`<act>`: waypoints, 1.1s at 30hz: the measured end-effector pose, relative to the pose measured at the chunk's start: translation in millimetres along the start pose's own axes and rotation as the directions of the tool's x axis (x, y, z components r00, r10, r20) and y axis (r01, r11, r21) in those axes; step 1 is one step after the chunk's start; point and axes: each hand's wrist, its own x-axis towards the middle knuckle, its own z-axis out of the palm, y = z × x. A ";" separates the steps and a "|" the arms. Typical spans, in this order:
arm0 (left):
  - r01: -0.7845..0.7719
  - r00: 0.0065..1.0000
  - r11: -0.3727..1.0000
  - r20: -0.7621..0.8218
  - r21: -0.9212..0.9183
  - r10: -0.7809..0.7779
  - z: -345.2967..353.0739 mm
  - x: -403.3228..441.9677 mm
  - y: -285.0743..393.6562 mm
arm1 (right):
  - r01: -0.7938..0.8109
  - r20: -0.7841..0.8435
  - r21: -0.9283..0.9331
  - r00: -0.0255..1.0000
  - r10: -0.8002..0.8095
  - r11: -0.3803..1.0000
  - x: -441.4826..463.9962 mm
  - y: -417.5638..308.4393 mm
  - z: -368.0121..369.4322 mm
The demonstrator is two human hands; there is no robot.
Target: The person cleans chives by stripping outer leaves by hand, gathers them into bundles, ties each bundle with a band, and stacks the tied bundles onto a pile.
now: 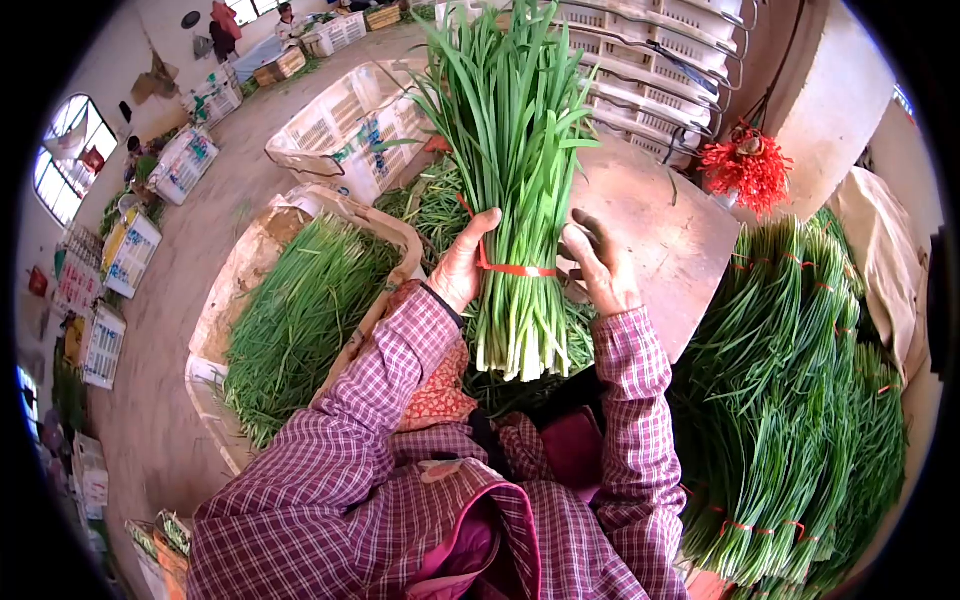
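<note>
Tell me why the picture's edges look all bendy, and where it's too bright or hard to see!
In the head view, the corners are black and the edges curve, probably from a wide lens; in the head view, the left window glares white; in the head view, the bundle is bright and looks sharp, but the far crates are too small for fine detail.

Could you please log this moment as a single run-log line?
left hand: holding leafy bunch; right hand: beside bunch; red band: around stalks; crate: loose greens
</note>
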 end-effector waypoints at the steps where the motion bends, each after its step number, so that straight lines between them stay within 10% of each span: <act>1: 0.007 1.000 1.000 -0.001 -0.018 -0.007 -1.7 -4.5 1.0 | 0.077 -0.086 -0.104 0.992 -0.086 0.992 -4.5 12.1 -4.2; 9: 0.060 0.992 0.998 -0.110 0.014 -0.058 -10.9 -20.9 3.1 | 0.320 -0.071 -0.586 0.895 -0.441 0.744 -51.9 -8.7 36.3; 20: -0.003 0.990 0.990 -0.139 0.139 0.023 -5.3 -33.9 11.5 | 0.322 0.044 -0.821 0.859 -0.509 0.471 -50.9 7.2 43.9; 23: 0.086 0.993 0.993 -0.082 0.077 -0.080 -10.0 -39.0 17.4 | 0.052 -0.030 -0.253 0.998 -0.061 0.966 -45.3 13.1 35.8; 27: 0.146 0.987 0.989 -0.076 0.019 -0.144 -17.7 -39.9 13.8 | -0.179 0.127 0.553 0.983 0.130 0.813 -36.6 35.6 9.5; 30: 0.154 0.984 0.988 -0.095 0.018 -0.152 -22.9 -40.7 13.9 | -0.237 0.193 0.772 0.971 0.138 0.589 -32.4 25.4 -20.5; 33: 0.181 0.979 0.983 -0.093 -0.004 -0.181 -30.5 -40.7 12.5 | -0.081 -0.077 0.305 0.991 0.110 0.949 -45.3 19.1 -34.2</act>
